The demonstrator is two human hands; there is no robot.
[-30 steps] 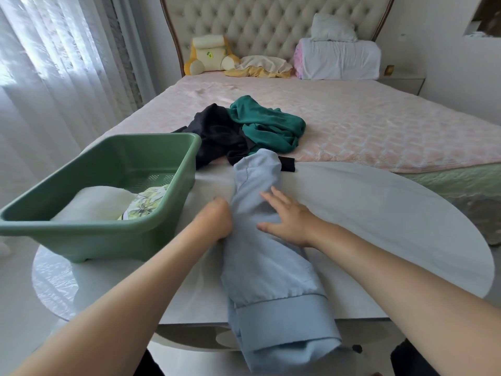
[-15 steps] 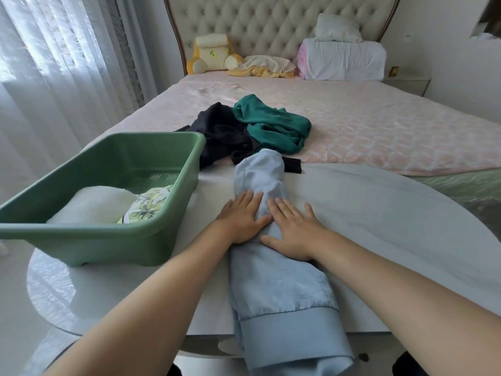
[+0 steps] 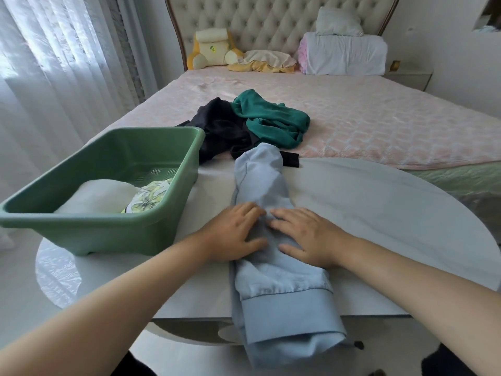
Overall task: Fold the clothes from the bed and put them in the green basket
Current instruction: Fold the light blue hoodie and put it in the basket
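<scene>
step: mid-fold, flattening blue top (image 3: pixel 276 283) on table (image 3: pixel 379 213) | left hand (image 3: pixel 233 234) + right hand (image 3: pixel 306 237) both flat, fingers straight, pressing it, gripping nothing | basket (image 3: pixel 81 221) at its 9 o'clock | next, I'd guess: fold hem end up, drop it in

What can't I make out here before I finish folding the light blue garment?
Head view only:
- Light blue garment: its middle is covered by the left hand and right hand.
- Its near end hangs over the table edge; underside hidden.
- Green basket: near wall hides the lower part of the clothes inside.
- Black garment: partly behind the basket and teal garment.
</scene>
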